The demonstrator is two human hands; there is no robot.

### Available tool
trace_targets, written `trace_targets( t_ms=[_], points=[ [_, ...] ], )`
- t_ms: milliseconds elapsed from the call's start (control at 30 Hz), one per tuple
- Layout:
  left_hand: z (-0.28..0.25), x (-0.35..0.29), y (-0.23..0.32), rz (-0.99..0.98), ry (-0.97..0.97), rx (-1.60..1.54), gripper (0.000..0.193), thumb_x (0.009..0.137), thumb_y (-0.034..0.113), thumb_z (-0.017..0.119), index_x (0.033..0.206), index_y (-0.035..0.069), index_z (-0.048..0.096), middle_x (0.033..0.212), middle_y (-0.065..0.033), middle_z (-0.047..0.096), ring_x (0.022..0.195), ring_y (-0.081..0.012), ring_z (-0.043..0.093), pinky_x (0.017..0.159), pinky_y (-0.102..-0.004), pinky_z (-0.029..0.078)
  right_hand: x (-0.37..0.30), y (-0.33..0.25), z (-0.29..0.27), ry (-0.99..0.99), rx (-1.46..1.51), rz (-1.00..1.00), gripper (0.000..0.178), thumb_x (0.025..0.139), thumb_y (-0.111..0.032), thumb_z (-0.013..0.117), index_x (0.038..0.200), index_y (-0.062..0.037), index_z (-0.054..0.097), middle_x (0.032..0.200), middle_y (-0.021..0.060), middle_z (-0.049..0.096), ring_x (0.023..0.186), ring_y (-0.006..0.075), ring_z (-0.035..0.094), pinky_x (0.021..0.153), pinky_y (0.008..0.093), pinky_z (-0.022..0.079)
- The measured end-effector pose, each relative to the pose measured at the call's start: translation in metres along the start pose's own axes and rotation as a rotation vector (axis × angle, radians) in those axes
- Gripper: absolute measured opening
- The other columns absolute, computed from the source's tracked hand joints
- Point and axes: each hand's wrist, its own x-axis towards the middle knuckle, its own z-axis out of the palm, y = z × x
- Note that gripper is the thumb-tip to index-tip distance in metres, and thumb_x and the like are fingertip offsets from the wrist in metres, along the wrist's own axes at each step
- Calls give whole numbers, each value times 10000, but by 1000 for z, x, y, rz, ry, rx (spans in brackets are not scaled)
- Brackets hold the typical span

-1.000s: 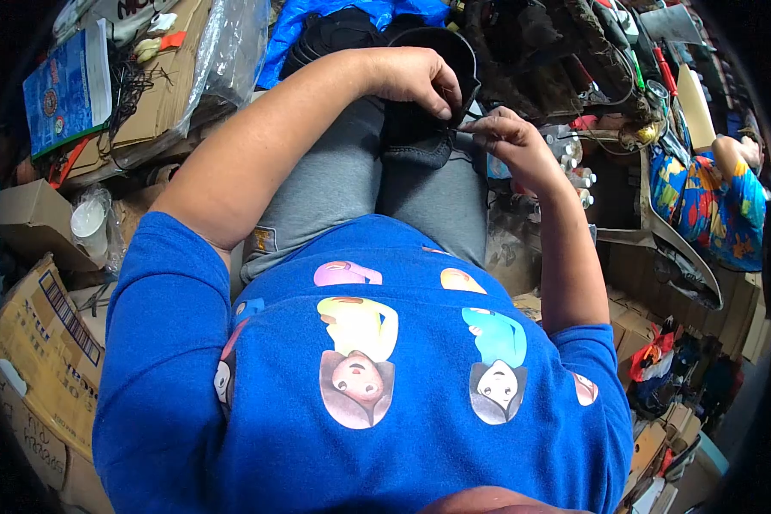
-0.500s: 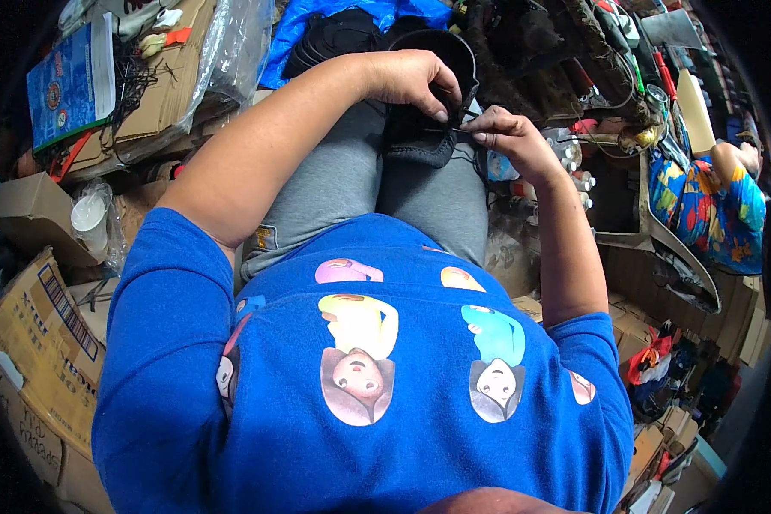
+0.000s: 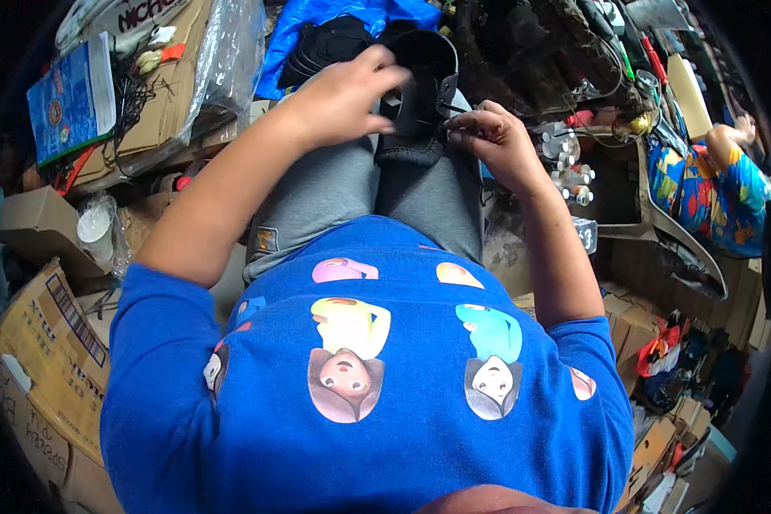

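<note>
A black shoe point(image 3: 409, 157) rests on my grey-trousered lap, its opening facing up, with small eyelets along its right edge. My left hand point(image 3: 351, 96) is over the left side of the shoe, slightly blurred, its fingers apart and holding nothing I can see. At the shoe's right edge my right hand point(image 3: 492, 144) has thumb and fingers pinched together. A thin dark strand runs from the eyelets toward these fingers, and a fine line crosses inside the shoe beside them. What exactly the pinch holds is too small to make out.
Black shaped pieces point(image 3: 325, 50) lie on a blue plastic sheet point(image 3: 287, 81) beyond my knees. Small bottles point(image 3: 574, 176) stand to my right, near another person's colourful clothing point(image 3: 702, 193). At left are cardboard with a blue packet point(image 3: 70, 103) and a carton point(image 3: 47, 343).
My left hand has drawn back to the left from inside the shoe, and its fingers have spread. The right hand has shifted slightly left and down, still pinched at the shoe's edge.
</note>
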Motion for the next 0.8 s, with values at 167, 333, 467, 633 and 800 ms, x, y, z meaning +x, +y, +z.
trace_targets(
  t_ms=[167,333,467,633,800],
  points=[
    [-69,-50,-90,-357,229,456,327,752,-22,514,1061,52,588,1037,-132,558,1013,-284,565,874,-372,457,-13,-13,6,27,-49,18,222,753,-86,696,974,-112,698,782,54,506,741,182,536,664,294,432],
    [-39,-35,-11,-138,218,56,458,694,-148,396,1030,59,629,959,-122,543,852,-233,581,790,-323,483,-31,-13,28,200,-329,-63,356,734,-63,653,1066,-189,671,776,63,500,800,249,521,808,358,355],
    [8,-44,29,-4,153,60,314,702,-63,575,953,89,686,790,-82,546,758,-263,569,709,-352,463,-33,-21,37,286,-495,-206,375,733,7,620,1074,-138,672,755,75,488,732,227,520,679,320,423],
    [20,-30,31,24,252,386,256,701,11,646,920,131,703,711,-65,512,723,-250,544,675,-353,420,-26,-8,18,118,-162,45,349,738,-27,625,1054,-159,692,822,62,514,786,218,555,713,315,442],
    [21,-18,13,7,194,-33,219,719,67,687,909,172,720,693,-44,491,706,-218,505,651,-342,403,-7,8,-3,-78,83,103,443,724,65,508,1052,-162,700,836,34,499,817,134,528,755,254,437]
  ],
)
